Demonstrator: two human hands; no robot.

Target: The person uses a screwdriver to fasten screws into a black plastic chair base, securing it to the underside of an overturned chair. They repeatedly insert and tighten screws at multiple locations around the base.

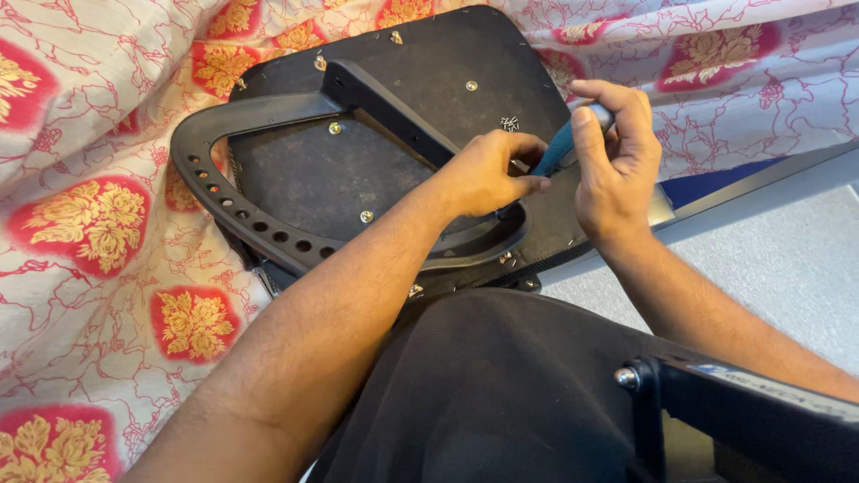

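A black chair seat [376, 161] lies upside down on a bed, with a curved black armrest frame [233, 201] fixed to its underside. My right hand [617, 161] grips the teal handle of a screwdriver [557, 150], tilted down toward the seat's near edge. My left hand [488, 174] pinches the tool's lower shaft, steadying the tip against the frame. The tip itself is hidden under my fingers. Small loose screws [510, 122] rest on the seat just beyond my left hand.
A pink bedsheet [98, 224] with gold and red flowers covers the bed. A black fabric chair back [501, 385] lies over my lap, with a black armrest bracket [716, 394] at the lower right. Grey floor [787, 250] shows at right.
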